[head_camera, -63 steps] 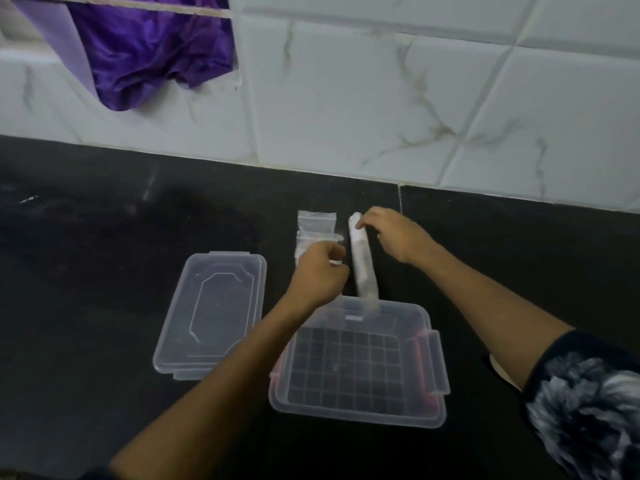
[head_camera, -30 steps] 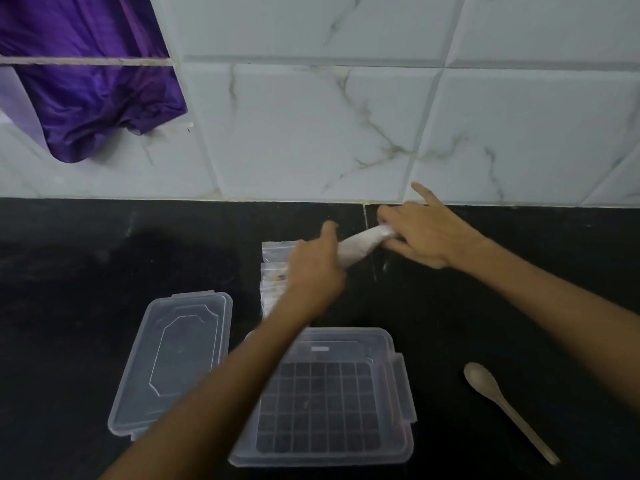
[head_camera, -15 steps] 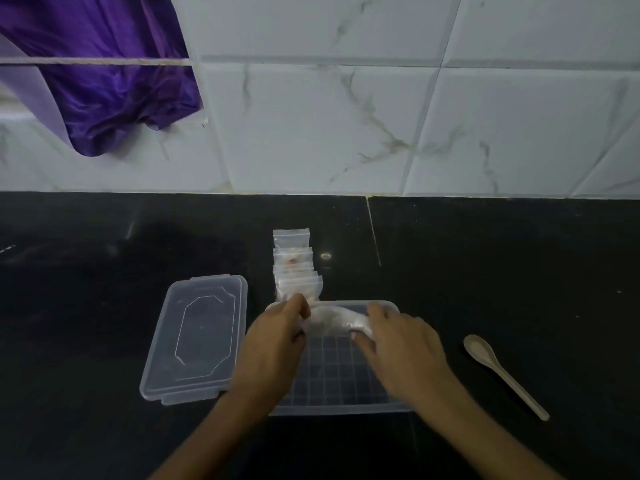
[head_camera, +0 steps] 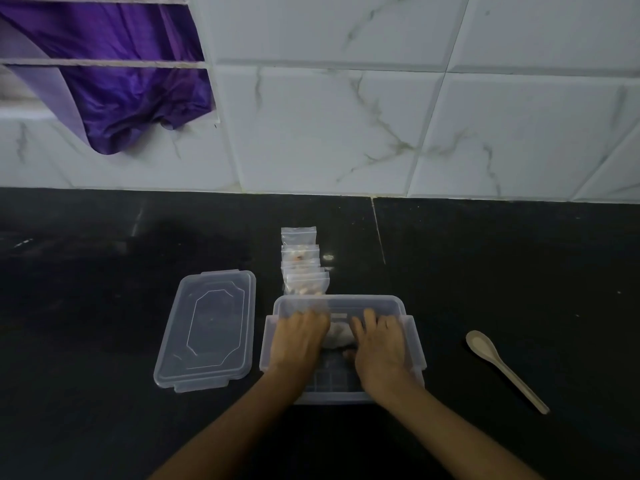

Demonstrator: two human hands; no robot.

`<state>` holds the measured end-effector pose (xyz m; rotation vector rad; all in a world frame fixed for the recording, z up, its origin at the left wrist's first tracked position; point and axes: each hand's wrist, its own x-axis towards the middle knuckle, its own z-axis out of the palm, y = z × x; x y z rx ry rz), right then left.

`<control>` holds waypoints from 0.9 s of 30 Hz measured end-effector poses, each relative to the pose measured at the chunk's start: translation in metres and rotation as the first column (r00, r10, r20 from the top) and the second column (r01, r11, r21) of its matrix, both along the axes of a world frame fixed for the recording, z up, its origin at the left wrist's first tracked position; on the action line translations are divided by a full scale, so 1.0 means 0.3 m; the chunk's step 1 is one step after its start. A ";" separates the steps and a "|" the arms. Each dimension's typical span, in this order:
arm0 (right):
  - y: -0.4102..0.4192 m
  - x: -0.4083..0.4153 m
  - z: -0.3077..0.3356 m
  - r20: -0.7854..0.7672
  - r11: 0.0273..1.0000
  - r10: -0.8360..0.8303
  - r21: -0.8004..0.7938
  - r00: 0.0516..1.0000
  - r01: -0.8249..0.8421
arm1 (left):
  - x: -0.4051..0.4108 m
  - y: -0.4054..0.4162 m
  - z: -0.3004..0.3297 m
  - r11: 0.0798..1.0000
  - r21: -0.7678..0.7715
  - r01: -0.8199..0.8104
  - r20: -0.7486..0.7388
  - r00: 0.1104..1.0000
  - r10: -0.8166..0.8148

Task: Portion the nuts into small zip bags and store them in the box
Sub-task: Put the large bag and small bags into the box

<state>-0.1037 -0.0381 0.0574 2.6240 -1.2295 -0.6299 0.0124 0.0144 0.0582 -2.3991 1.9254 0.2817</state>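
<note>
Head view: your left hand (head_camera: 299, 337) and right hand (head_camera: 379, 344) both clutch the soft, light rolled bag (head_camera: 338, 336) inside the box (head_camera: 410, 336), so hold its ends gently.

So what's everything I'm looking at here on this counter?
Box: one, clear plastic, open, near centre of the counter.
Rolled bag: one, whitish, inside the box between the hands.
Lid: one, clear, lying left of the box.
Small zip bags: an overlapping row, count unclear, clear with nuts inside, behind the box.
Spoon: one, beige, right of the box.
Counter: black.
Wall tiles: white, marbled.
Cloth: purple, upper left.
Left hand, right hand: inside the box, at the rolled bag's two ends.
</note>
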 end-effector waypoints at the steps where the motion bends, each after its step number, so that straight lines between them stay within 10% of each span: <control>1: -0.003 0.007 -0.008 -0.026 1.000 0.005 0.005 1.000 -0.004 | 0.000 -0.007 -0.005 0.999 0.032 -0.027 -0.021 0.999 0.028; 8: 0.003 -0.019 0.002 0.281 0.988 -0.053 0.154 0.958 0.010 | -0.008 0.008 0.017 0.994 0.102 -0.026 -0.092 0.995 0.035; 15: -0.050 0.049 0.197 0.701 0.997 -0.021 0.068 0.713 -0.037 | 0.056 0.016 0.170 0.750 -0.487 -0.448 -0.457 0.862 0.218; 19: -0.197 0.161 0.152 0.671 0.943 -0.324 0.284 0.667 0.173 | 0.231 -0.103 0.148 0.761 -0.132 -0.635 -0.525 0.696 0.490; 23: -0.282 0.235 0.063 0.314 0.732 -0.559 0.621 0.767 0.279 | 0.270 -0.160 0.113 0.753 0.408 -0.516 -0.444 0.609 0.657; 27: -0.323 0.260 0.038 0.109 0.626 -0.551 0.709 0.827 0.323 | 0.290 -0.167 0.099 0.713 0.560 -0.422 -0.408 0.609 0.681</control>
